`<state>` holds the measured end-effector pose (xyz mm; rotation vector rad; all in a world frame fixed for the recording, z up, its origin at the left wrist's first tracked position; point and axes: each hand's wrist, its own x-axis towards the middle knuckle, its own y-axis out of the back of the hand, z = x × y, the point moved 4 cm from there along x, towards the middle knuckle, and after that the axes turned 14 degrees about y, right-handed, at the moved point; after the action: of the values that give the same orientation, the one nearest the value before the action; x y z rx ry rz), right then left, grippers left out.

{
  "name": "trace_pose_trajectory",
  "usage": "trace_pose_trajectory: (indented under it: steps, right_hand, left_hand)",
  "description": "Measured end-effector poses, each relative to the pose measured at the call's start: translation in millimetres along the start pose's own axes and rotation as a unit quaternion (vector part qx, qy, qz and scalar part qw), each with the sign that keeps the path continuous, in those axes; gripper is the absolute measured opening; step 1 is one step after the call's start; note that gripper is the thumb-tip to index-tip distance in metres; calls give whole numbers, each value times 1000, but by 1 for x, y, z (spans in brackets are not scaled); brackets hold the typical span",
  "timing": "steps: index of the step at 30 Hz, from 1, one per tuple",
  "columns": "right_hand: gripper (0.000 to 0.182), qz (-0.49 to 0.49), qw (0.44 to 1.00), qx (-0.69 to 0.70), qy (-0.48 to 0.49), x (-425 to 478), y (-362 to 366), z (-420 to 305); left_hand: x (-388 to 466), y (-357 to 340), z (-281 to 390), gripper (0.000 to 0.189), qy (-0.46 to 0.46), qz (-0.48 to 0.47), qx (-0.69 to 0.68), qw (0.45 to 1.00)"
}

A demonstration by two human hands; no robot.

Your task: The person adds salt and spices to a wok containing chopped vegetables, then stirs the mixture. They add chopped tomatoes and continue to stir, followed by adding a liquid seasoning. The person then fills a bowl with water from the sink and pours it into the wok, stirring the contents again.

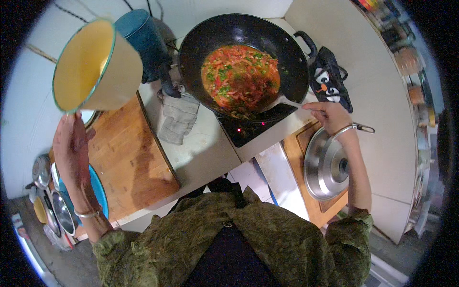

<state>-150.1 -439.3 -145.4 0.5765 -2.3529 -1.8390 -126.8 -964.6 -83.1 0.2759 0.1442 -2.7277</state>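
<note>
A black wok [297,79] rests on an induction cooktop [238,134] with red lights lit. Inside it lies a red mix of what look like chopped tomatoes [240,79] with green bits. My right hand [331,116] grips the handle of a metal spatula [283,100], whose blade is in the food at the wok's near right side. At the left, my left hand [73,140] holds a cream enamel pot [122,71] with a green rim by its rim area, raised and tilted over a wooden cutting board [125,158]. The inside of the pot looks yellowish; its contents cannot be told.
Behind the raised pot stands a teal pitcher [140,43]. A folded grey cloth [179,118] lies left of the wok. A black cartoon-faced mitt [330,82] sits beside the wok's right handle. A steel lid [322,168] is under my right forearm; bowls and pans [62,208] are at lower left.
</note>
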Motion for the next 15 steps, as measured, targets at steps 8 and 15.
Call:
trace_pose_trajectory:
  steps: [8, 15]
  right_hand:
    - [23, 71, 997, 3, 25, 61, 0, -23]
    - [23, 149, 986, -7, 71, 98, 4, -41]
  left_hand:
    - [-12, 98, -92, 17, 107, 67, -22, 992]
    - [4, 136, -165, 18, 139, 104, -51, 984]
